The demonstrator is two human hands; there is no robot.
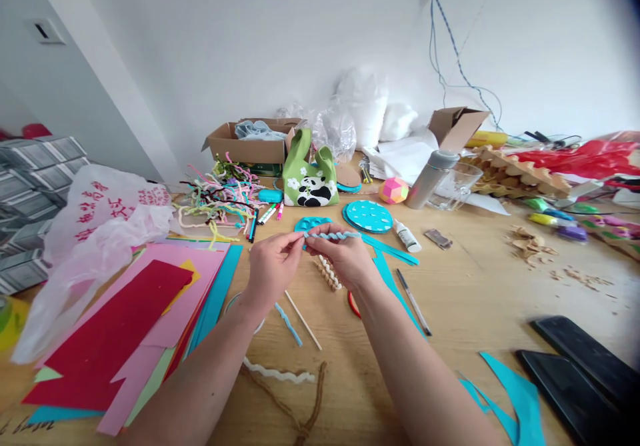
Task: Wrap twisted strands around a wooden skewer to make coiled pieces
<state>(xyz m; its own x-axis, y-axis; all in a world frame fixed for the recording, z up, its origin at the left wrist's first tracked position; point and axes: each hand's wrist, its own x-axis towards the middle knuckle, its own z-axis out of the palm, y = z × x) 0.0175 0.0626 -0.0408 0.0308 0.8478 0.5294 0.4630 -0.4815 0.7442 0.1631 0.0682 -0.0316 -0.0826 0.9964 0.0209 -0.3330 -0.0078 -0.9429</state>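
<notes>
Both hands are up over the middle of the table, working one twisted light-blue pipe cleaner [334,235] held level just above the wood. The left hand [273,267] pinches its left end between thumb and forefinger. The right hand [344,257] has its fingers curled shut around the middle, so the right end pokes out past the knuckles.

Right under the right hand there's a beige-and-white twisted coil [329,274] lying on the table [465,293], and a thin wooden stick [303,311] sits below the left hand next to a loose blue pipe cleaner [289,324]. A stack of coloured paper [125,326] takes up the left edge. Toward the far edge sit a panda bag [308,183], a teal disc [369,216] and a messy pile of pipe cleaners [220,196].
</notes>
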